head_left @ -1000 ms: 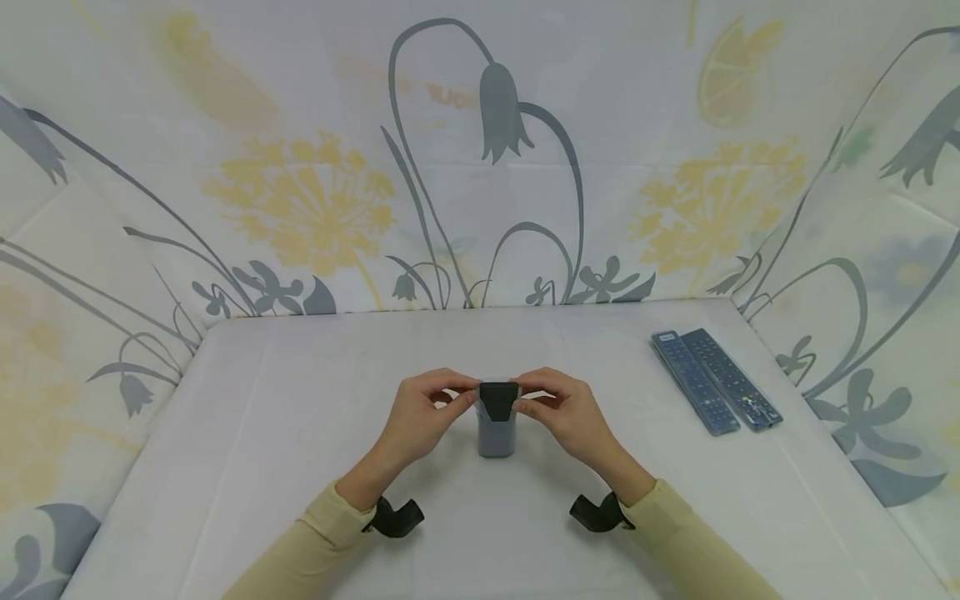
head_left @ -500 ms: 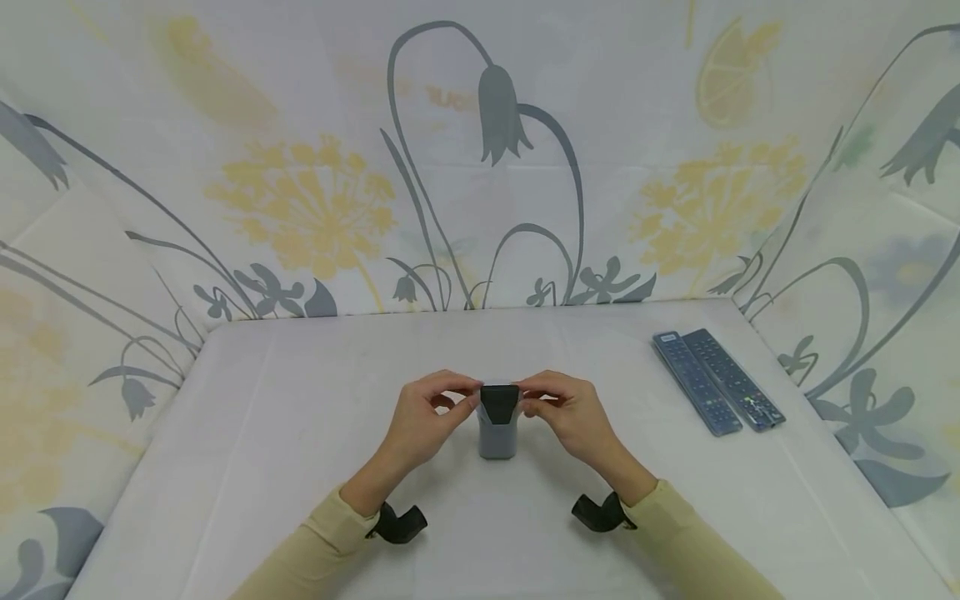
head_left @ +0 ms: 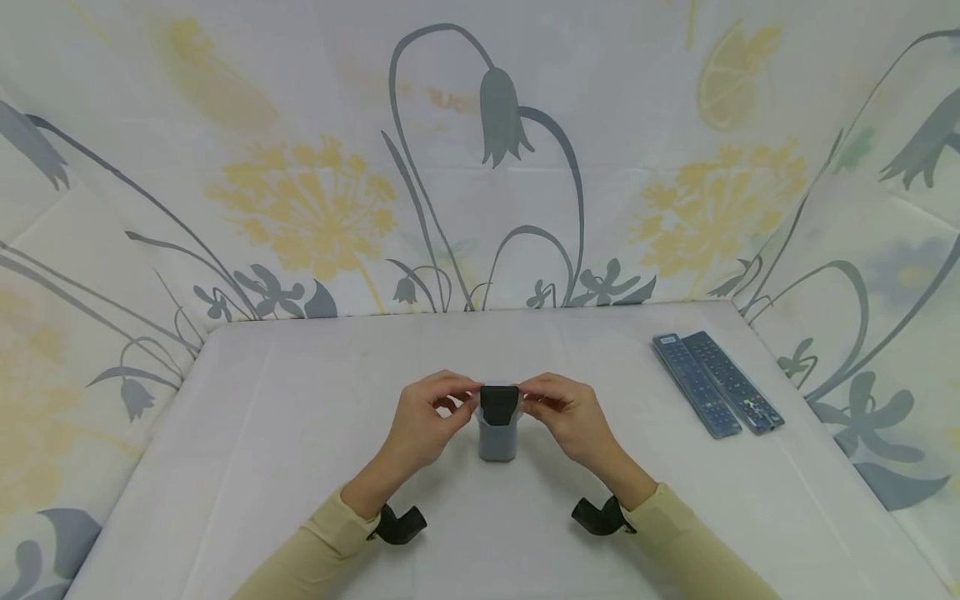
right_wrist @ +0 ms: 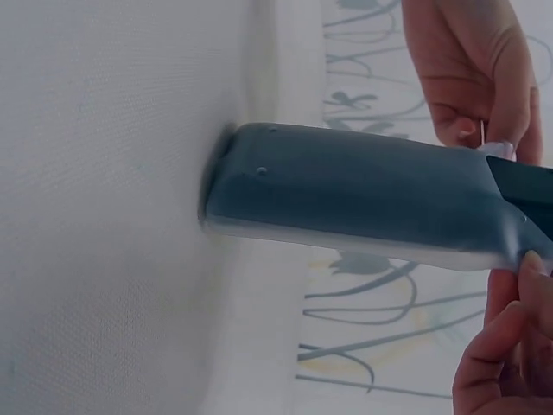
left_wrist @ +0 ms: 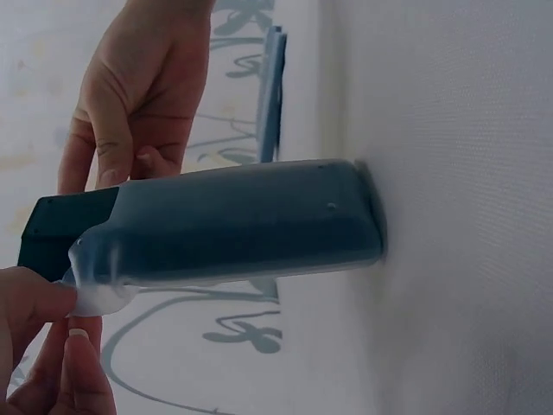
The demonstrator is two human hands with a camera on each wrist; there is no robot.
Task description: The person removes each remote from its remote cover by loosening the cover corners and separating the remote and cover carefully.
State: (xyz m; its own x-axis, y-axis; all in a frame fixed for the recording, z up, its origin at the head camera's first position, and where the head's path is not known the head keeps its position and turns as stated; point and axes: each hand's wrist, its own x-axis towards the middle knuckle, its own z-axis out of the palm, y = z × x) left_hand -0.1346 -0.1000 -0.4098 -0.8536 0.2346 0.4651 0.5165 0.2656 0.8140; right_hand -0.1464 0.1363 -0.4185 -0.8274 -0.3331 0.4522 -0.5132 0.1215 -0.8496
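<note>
A dark bar-shaped remote control (head_left: 498, 403) stands upright on the white table, inside a translucent soft cover (head_left: 497, 443) (left_wrist: 242, 220). Its black upper end sticks out of the cover's opening. My left hand (head_left: 426, 417) pinches the cover's rim on the left side with thumb and fingers; in the left wrist view this hand (left_wrist: 52, 346) draws out a flap of the clear material. Opposite it, my right hand (head_left: 567, 414) pinches the rim on the right, as the right wrist view shows of that hand (right_wrist: 510, 346). The cover's lower end rests on the tabletop.
Two more remote controls lie side by side at the right: one bluish (head_left: 697, 385), the other darker (head_left: 733, 383). Flower-patterned cloth (head_left: 480, 167) walls the table (head_left: 300, 467) at the back and sides. Black curved mounts (head_left: 400, 524) sit at both wrists.
The cover's front edge has spread from a narrow notch to a wider opening, baring more of the black end. Both hands keep nearly the same place, and the remote control stays upright.
</note>
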